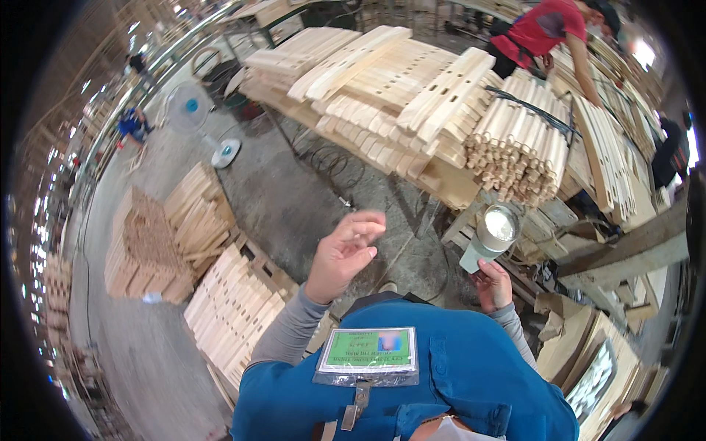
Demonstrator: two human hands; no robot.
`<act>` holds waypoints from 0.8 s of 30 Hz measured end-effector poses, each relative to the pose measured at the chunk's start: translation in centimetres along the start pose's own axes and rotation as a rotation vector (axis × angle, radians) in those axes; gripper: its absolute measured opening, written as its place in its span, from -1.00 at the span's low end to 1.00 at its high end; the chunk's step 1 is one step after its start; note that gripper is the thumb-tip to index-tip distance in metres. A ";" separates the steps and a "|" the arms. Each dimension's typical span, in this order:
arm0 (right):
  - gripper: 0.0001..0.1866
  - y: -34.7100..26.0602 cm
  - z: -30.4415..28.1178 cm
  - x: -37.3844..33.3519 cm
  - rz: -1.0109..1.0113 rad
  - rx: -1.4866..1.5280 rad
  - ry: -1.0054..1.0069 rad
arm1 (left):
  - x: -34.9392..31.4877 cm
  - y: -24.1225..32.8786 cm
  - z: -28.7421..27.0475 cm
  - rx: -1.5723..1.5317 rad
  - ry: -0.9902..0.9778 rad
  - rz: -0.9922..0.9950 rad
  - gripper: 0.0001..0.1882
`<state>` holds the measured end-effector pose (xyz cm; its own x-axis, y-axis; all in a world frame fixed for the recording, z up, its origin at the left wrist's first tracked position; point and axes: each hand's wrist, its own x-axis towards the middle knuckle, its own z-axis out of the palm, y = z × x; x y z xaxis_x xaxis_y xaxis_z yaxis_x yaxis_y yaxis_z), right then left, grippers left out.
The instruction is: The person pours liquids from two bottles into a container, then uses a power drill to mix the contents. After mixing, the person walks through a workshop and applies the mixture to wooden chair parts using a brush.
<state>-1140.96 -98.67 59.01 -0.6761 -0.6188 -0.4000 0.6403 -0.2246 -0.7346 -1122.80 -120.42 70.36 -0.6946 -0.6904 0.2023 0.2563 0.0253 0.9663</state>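
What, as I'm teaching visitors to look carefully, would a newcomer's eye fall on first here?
Probably the bright blue shirt at the bottom, with a green badge on it. Then the pale wooden boards piled on the table at the top, some with slots. Right of centre, the right hand holds a cup-like thing with a shiny round top.

Woodworking workshop with stacked slats

Slotted wooden slats lie stacked on a table.
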 end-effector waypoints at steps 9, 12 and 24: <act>-0.84 -0.5 3.2 -0.2 0.138 -0.066 -0.187 | -6.9 10.0 0.9 -0.212 -0.250 0.742 -0.82; -0.86 0.0 2.8 0.2 0.136 -0.102 -0.221 | -8.1 11.0 4.1 -0.147 -0.039 0.823 -0.69; -0.93 2.0 5.6 2.4 0.320 -0.231 -0.366 | -10.5 10.9 2.8 0.707 0.427 1.322 -0.76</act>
<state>-1139.25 -104.81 59.61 -0.2627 -0.8607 -0.4361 0.6687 0.1635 -0.7253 -1114.64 -110.85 79.21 0.0282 -0.0472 0.9985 0.0668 0.9967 0.0453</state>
